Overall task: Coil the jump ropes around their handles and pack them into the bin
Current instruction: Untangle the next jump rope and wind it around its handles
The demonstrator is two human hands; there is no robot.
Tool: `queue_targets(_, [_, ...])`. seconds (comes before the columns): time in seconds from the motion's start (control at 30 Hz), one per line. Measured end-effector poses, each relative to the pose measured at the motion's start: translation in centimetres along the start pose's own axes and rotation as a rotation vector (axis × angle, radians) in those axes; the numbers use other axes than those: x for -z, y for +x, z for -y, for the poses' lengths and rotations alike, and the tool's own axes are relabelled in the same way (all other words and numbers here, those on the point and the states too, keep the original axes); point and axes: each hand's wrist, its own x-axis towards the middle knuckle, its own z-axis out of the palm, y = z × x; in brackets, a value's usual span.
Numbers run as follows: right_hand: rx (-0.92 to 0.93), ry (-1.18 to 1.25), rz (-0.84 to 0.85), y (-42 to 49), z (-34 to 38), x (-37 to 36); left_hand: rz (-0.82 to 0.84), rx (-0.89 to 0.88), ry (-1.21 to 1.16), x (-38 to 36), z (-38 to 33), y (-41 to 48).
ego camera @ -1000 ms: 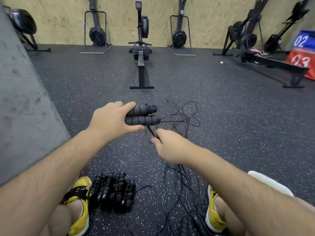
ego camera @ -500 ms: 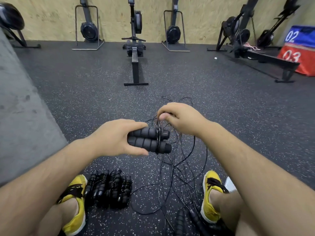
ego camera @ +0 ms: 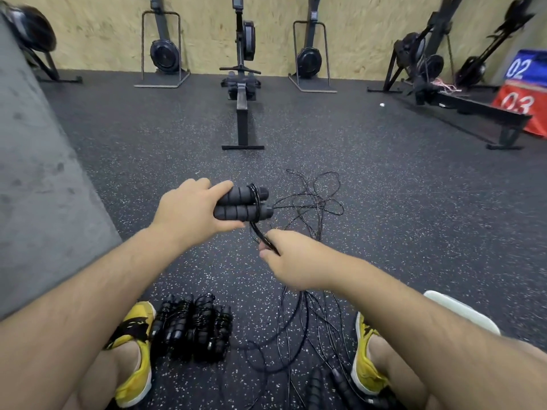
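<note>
My left hand [ego camera: 189, 214] grips two black foam jump-rope handles [ego camera: 236, 204] held side by side, pointing right. A few turns of thin black rope [ego camera: 257, 199] wrap around them near their right ends. Just below and to the right, my right hand [ego camera: 291, 258] pinches the same rope, taut between it and the handles. The loose remainder of the rope [ego camera: 313, 199] lies tangled on the floor beyond my hands. Several coiled jump ropes [ego camera: 192, 327] lie bundled beside my left shoe. More handles [ego camera: 328, 386] lie between my feet.
A pale bin's edge [ego camera: 461, 312] shows behind my right forearm. Grey concrete block [ego camera: 38, 173] stands at left. A rowing machine [ego camera: 242, 93] sits ahead on the speckled rubber floor, with more machines along the plywood wall and numbered boxes [ego camera: 521, 93] at right.
My right hand came from above the handles down to below them, carrying the rope around for another turn. My left hand lifted the handles slightly away from me.
</note>
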Motion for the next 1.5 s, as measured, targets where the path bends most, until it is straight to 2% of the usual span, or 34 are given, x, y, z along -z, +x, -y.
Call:
queue_targets(0.07, [0.042,-0.124,-0.026,-0.9,0.3,1.0,0.042,-0.029,0.038,-0.3,-0.3,-0.2])
queue_targets(0.17, [0.143,-0.392,-0.170,-1.2,0.2,2.3,0.108,-0.110,0.048,-0.6,-0.7,-0.7])
queue_targets(0.23, [0.220,-0.458,-0.240,-0.9,-0.2,3.3,0.173,-0.199,0.044,-0.4,-0.6,-1.1])
queue_targets(0.33, [0.250,-0.385,-0.273,-0.1,-1.5,4.9,0.250,-0.338,-0.048,0.2,-0.9,-1.8])
queue_targets(0.47, [0.196,-0.232,-0.302,1.1,-3.8,5.5,0.254,-0.423,-0.300,2.0,-2.4,-2.7])
queue_targets(0.6, [0.090,0.046,-0.256,2.1,-4.7,3.7,0.262,-0.390,-0.569,3.9,-2.7,-2.9])
queue_targets(0.67, [0.060,0.038,-0.163,2.9,-4.3,1.6,0.181,-0.346,-0.606,4.2,-2.4,-2.4])
queue_targets(0.8, [0.053,0.102,-0.108,2.1,-1.8,-2.0,-0.027,-0.163,-0.297,3.1,-2.0,-1.2])
queue_targets(0.9, [0.044,0.091,-0.037,0.8,-0.2,-3.0,-0.026,-0.059,-0.057,1.7,-0.8,-0.3])
queue_targets(0.97, [0.038,0.033,-0.060,-0.1,0.6,-2.4,0.012,-0.047,0.045,0.9,0.2,0.2])
queue_targets(1.07, [0.061,-0.134,-0.166,-1.0,1.2,-0.2,0.033,-0.110,0.079,-0.4,0.9,0.1])
queue_targets(1.2, [0.150,-0.473,-0.398,-0.3,0.3,3.0,0.046,-0.312,0.071,-0.9,0.3,-0.6])
queue_targets(1.27, [0.197,-0.498,-0.434,0.7,-0.8,4.2,0.065,-0.419,-0.013,-0.4,-0.4,-1.1])
queue_targets(1.37, [0.223,-0.332,-0.385,2.2,-3.2,5.3,0.150,-0.485,-0.243,0.8,-1.4,-2.1])
queue_targets(1.5, [0.173,0.162,-0.250,3.2,-4.6,3.9,0.225,-0.448,-0.485,3.0,-1.9,-2.9])
